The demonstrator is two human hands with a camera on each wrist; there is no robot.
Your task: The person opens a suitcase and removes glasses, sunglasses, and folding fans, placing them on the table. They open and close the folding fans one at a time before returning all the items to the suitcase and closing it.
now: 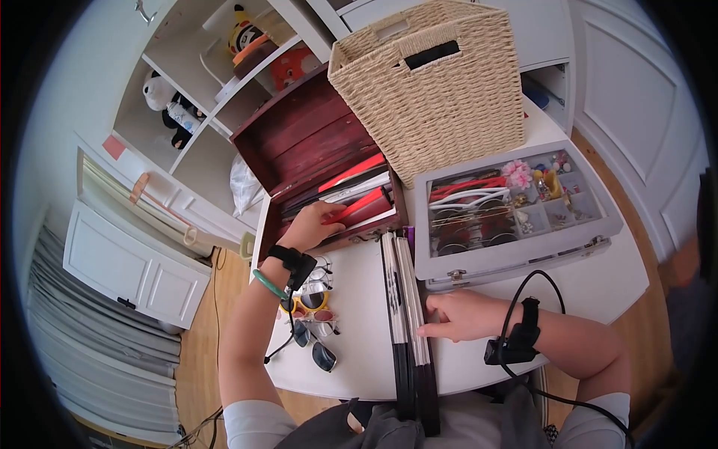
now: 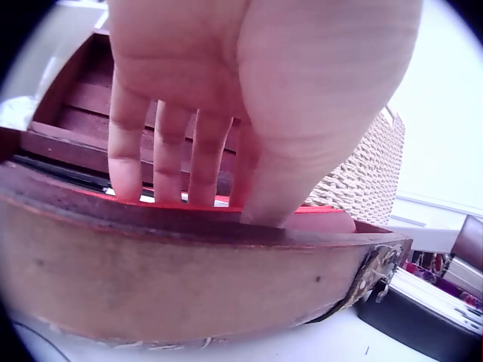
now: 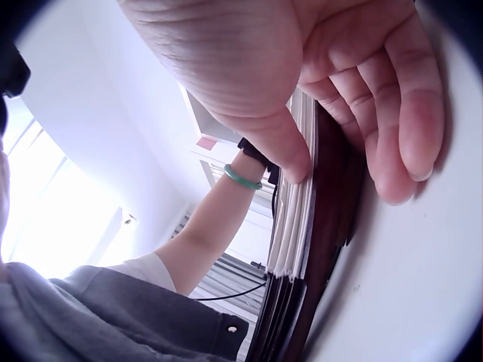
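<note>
In the head view my left hand (image 1: 307, 226) reaches into a dark red wooden box (image 1: 299, 138) with its lid up. Thumb and fingers pinch a red folding fan (image 1: 362, 207) there; in the left wrist view the fingertips sit behind the box's front wall (image 2: 166, 279). Closed folding fans (image 1: 404, 299) with white pleated paper and dark ribs lie side by side on the white table (image 1: 359, 359), reaching past its front edge. Beside them is my right hand (image 1: 467, 316), thumb against the pleats (image 3: 290, 219), its other fingers loosely extended along the dark outer rib (image 3: 336, 162).
Sunglasses and eyeglasses (image 1: 314, 303) lie left of the fans. A grey case (image 1: 516, 262) with a clear lid holds glasses and trinkets at the right. Behind it stands a woven basket (image 1: 449, 112). Cables (image 1: 516, 299) run from both wrists.
</note>
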